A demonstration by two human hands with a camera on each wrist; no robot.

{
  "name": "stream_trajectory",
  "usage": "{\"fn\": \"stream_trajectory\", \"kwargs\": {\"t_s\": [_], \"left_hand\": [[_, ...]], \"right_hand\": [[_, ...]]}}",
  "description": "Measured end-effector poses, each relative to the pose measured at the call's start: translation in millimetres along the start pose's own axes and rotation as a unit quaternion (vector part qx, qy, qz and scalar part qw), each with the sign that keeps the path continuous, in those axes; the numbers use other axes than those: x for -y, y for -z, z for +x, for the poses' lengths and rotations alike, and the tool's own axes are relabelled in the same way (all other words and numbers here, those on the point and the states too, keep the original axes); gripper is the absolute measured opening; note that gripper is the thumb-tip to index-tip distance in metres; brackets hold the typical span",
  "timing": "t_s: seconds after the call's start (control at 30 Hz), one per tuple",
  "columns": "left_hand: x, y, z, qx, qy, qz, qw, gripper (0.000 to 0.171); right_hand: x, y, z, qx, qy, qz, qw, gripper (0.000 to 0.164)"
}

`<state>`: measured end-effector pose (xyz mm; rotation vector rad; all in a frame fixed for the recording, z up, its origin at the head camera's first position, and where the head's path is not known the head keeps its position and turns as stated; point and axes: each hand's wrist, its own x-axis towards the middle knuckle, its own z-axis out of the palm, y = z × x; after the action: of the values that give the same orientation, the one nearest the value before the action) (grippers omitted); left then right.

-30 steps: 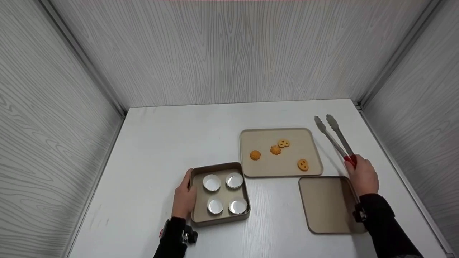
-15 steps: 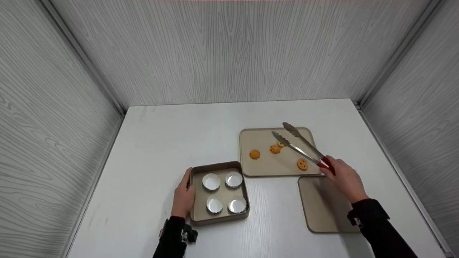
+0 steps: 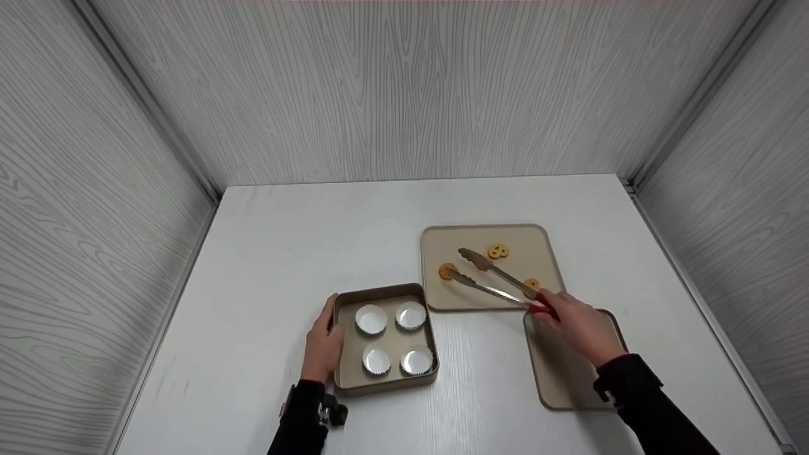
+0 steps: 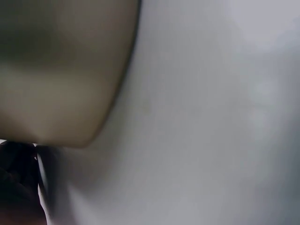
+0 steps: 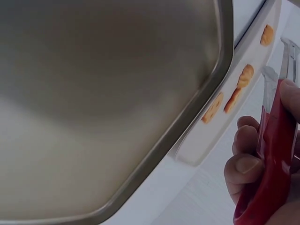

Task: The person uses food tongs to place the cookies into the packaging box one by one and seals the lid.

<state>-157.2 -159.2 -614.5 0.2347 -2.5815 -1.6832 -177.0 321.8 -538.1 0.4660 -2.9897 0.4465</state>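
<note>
In the head view my left hand (image 3: 323,347) grips the left side of a square baking pan (image 3: 385,385). Several silver foil baking cups, one of them a near-left cup (image 3: 377,361), lie inside it. My right hand (image 3: 580,330) holds metal tongs (image 3: 505,276) by their red handles (image 5: 277,150). The tong arms are spread over a rectangular tray (image 3: 430,237) with several cookies. One tip overlaps the leftmost round cookie (image 3: 445,272); contact cannot be told. The other tip partly hides a flower-shaped cookie. A pretzel-shaped cookie (image 3: 498,251) lies behind, and another is partly covered near the handles.
A shallow brown tray (image 3: 556,379) lies under my right hand and forearm, close to the cookie tray's near edge. The white table (image 3: 265,253) is bounded by grey wood-grain panels (image 3: 404,95) at the back and sides.
My right hand has carried the tongs leftward and toward me, from beside the cookie tray's right edge to over the cookies. The left hand and the pan stay nearly in place.
</note>
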Motion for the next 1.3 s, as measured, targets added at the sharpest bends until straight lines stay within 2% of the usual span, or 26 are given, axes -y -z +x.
{"fn": "stream_trajectory", "kwargs": {"t_s": [0.13, 0.53, 0.83, 1.07, 1.3], "left_hand": [[0.1, 0.1, 0.2, 0.001, 0.001, 0.002, 1.0, 0.066], [-0.3, -0.6, -0.9, 0.004, 0.009, 0.003, 0.9999, 0.065], [-0.6, 1.0, -0.3, 0.005, 0.005, -0.004, 1.0, 0.065], [-0.4, 1.2, -0.6, 0.003, 0.003, -0.005, 1.0, 0.065], [-0.2, 0.8, 0.1, 0.001, 0.003, -0.01, 0.9999, 0.065]], "right_hand": [[8, -5, 2, -0.002, 0.013, -0.001, 1.0, 0.037], [10, -25, 3, -0.046, 0.02, 0.037, 0.998, 0.047], [11, -29, 4, -0.057, 0.025, 0.059, 0.996, 0.034], [12, -32, -2, -0.109, 0.029, 0.031, 0.993, 0.042], [18, -27, -8, -0.173, 0.081, 0.032, 0.981, 0.046]]}}
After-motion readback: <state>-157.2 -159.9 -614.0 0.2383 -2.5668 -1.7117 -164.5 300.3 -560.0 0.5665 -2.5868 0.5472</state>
